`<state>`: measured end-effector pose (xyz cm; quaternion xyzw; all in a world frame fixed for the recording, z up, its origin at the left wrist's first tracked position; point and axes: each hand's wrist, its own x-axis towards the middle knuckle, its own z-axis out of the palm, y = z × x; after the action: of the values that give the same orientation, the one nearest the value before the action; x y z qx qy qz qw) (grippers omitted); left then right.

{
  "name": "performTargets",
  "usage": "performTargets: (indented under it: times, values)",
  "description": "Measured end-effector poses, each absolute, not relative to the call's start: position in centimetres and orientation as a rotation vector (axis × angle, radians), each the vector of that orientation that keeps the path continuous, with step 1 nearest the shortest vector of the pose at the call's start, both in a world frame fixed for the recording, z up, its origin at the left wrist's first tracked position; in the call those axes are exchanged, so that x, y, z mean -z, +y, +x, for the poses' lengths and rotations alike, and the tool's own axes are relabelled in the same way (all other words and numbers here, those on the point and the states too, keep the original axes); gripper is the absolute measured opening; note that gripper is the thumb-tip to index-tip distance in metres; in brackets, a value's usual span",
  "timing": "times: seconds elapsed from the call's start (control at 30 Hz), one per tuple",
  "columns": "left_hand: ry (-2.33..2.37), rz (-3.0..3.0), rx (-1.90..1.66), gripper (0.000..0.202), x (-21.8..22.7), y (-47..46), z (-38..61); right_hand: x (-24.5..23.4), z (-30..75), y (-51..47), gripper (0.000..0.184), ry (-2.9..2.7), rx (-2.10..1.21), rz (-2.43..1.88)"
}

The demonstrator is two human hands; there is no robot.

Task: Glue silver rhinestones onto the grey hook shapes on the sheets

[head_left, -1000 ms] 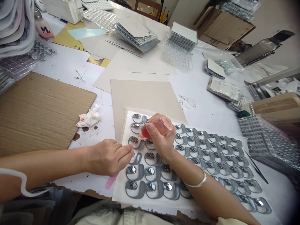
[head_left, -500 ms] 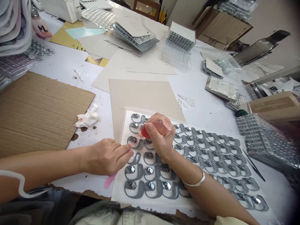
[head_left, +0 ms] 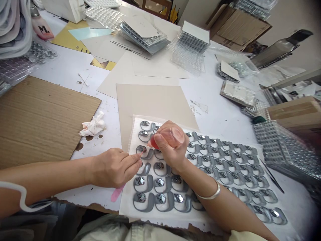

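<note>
My right hand (head_left: 173,147) is wrapped around a small clear squeeze bottle (head_left: 173,136) of pinkish-red liquid, tilted so its nozzle points down and left. My left hand (head_left: 117,167) pinches a thin pink stick with a flat pink end (head_left: 116,194) showing beneath the palm. The stick's tip and the nozzle meet close above a grey curved piece with a round faceted stud (head_left: 141,149). Rows of similar grey pieces (head_left: 163,202) lie on a white sheet (head_left: 126,204); my right hand and forearm hide several of them.
Beige card (head_left: 152,100) lies behind the sheet, corrugated cardboard (head_left: 45,120) at left. Beside it is a crumpled tissue (head_left: 93,125). Black tweezers (head_left: 272,175) rest on the right. Another bottle marked "M." (head_left: 42,26) stands far left. Stacked trays of studs (head_left: 193,42) sit at the back.
The bottle in my right hand has tipped slightly, its base rising and the liquid shifting toward the nozzle. My left hand stays nearly still with the pink stick.
</note>
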<state>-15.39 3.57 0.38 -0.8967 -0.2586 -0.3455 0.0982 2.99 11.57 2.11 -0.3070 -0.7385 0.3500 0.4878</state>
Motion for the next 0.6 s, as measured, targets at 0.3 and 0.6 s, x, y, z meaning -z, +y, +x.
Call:
performTargets:
  times: [0.3,0.6]
  values:
    - [-0.774,-2.663,1.002,0.014,-0.33,3.51,-15.55,-1.55,3.49,11.67,0.015,-1.709,-0.8,-0.707]
    - [-0.754,-2.676,1.006,0.017,-0.56,3.65,-15.56,-1.69,3.54,11.69,0.019,-1.728,-0.834,-0.785]
